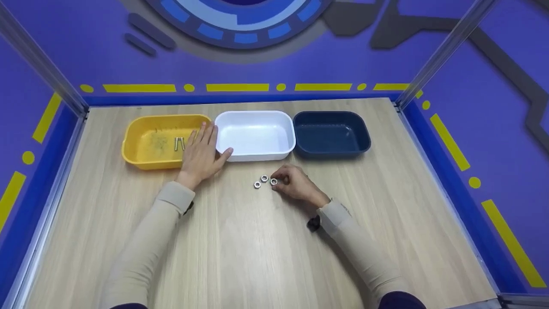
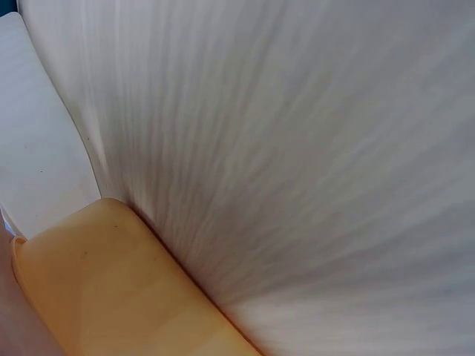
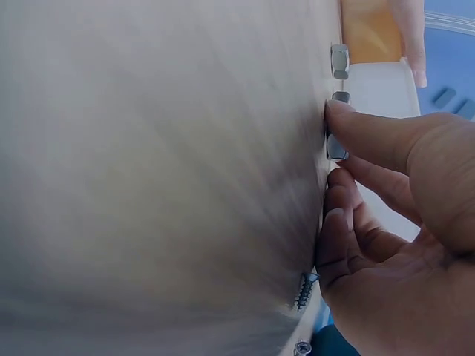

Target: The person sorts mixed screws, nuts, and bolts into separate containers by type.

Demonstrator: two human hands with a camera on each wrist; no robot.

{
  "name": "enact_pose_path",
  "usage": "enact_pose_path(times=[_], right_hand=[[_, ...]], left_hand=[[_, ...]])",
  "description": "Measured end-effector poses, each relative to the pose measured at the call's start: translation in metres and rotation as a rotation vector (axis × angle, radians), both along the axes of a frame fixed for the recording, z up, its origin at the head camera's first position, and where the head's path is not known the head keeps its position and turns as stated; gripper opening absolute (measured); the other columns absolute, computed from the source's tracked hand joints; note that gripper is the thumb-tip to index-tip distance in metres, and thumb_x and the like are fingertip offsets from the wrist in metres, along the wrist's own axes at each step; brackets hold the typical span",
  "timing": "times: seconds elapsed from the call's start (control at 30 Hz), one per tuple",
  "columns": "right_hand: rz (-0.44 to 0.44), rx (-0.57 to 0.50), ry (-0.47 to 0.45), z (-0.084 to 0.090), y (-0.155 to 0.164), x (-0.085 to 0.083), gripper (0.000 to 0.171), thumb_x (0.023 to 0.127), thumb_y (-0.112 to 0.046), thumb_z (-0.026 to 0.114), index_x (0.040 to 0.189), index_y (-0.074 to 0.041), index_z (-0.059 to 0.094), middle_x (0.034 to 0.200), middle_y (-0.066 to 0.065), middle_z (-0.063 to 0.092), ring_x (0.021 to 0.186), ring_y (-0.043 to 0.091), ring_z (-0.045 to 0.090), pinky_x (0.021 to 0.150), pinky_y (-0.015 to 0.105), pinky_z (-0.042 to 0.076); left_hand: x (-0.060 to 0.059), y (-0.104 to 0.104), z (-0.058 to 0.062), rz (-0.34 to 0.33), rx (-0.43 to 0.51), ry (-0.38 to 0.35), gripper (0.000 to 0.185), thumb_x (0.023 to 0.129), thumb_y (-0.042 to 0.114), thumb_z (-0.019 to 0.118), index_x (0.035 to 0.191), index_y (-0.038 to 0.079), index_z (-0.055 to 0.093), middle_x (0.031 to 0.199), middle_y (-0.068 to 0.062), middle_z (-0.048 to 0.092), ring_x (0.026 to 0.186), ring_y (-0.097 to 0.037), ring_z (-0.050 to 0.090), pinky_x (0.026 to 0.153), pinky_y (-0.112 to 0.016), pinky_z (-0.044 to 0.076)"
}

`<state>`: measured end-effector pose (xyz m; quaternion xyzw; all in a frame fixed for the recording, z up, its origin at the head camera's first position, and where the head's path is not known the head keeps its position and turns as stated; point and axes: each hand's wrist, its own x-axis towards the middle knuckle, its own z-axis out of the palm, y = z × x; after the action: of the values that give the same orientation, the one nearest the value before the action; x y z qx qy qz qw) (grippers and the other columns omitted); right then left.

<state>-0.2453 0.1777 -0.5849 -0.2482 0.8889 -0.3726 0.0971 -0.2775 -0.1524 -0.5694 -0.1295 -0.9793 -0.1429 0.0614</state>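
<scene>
Three silver nuts lie close together on the wooden table (image 1: 240, 240). My right hand (image 1: 288, 182) reaches them from the right, and its curled thumb and forefinger pinch the rightmost nut (image 1: 273, 181). The right wrist view shows that nut (image 3: 335, 146) between the fingertips (image 3: 343, 111), with the other two nuts (image 3: 339, 61) beyond it. My left hand (image 1: 201, 150) lies flat with straight fingers on the right rim of the yellow tray (image 1: 137, 159), which holds a couple of bolts (image 1: 179, 143).
A white tray (image 1: 257, 156) and a dark blue tray (image 1: 332, 152) stand to the right of the yellow one, both showing bare bottoms. A dark screw (image 3: 304, 291) lies on the table under my right palm. Blue walls close in the table.
</scene>
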Motion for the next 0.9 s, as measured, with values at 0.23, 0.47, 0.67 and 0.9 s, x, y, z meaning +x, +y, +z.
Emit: enact_pose_path(times=[0.23, 0.47, 0.67, 0.9], right_hand=[[0.019, 0.011, -0.004, 0.000, 0.001, 0.001, 0.016, 0.094, -0.010, 0.081, 0.110, -0.006, 0.081, 0.101, 0.007, 0.071, 0.088, 0.019, 0.060, 0.075, 0.025, 0.047], [0.047, -0.001, 0.012, 0.001, 0.003, 0.001, 0.014, 0.096, -0.010, 0.080, 0.109, -0.005, 0.079, 0.099, 0.007, 0.070, 0.088, 0.018, 0.060, 0.075, 0.026, 0.048], [0.039, -0.032, 0.008, 0.006, 0.001, 0.000, 0.015, 0.096, -0.008, 0.079, 0.109, -0.004, 0.076, 0.103, 0.008, 0.070, 0.094, 0.020, 0.065, 0.080, 0.028, 0.053], [0.041, -0.071, -0.011, 0.013, -0.001, 0.001, 0.017, 0.094, -0.005, 0.080, 0.110, -0.002, 0.076, 0.106, 0.009, 0.069, 0.096, 0.023, 0.065, 0.082, 0.035, 0.057]], left_hand=[[0.001, 0.000, -0.001, -0.002, 0.021, -0.009, 0.097, 0.106, 0.071, 0.036, 0.169, -0.001, 0.020, 0.179, -0.019, 0.017, 0.167, -0.037, 0.011, 0.137, -0.052, 0.006], [0.002, 0.000, -0.001, -0.004, 0.002, -0.004, 0.097, 0.106, 0.071, 0.035, 0.169, -0.001, 0.019, 0.178, -0.020, 0.017, 0.166, -0.038, 0.014, 0.137, -0.052, 0.011], [0.002, 0.001, -0.001, -0.001, -0.005, -0.001, 0.097, 0.106, 0.071, 0.034, 0.169, -0.001, 0.019, 0.178, -0.021, 0.017, 0.166, -0.038, 0.015, 0.137, -0.053, 0.012], [0.002, 0.001, -0.001, 0.001, -0.016, -0.001, 0.097, 0.106, 0.072, 0.033, 0.169, 0.000, 0.018, 0.179, -0.019, 0.015, 0.166, -0.037, 0.015, 0.137, -0.053, 0.014]])
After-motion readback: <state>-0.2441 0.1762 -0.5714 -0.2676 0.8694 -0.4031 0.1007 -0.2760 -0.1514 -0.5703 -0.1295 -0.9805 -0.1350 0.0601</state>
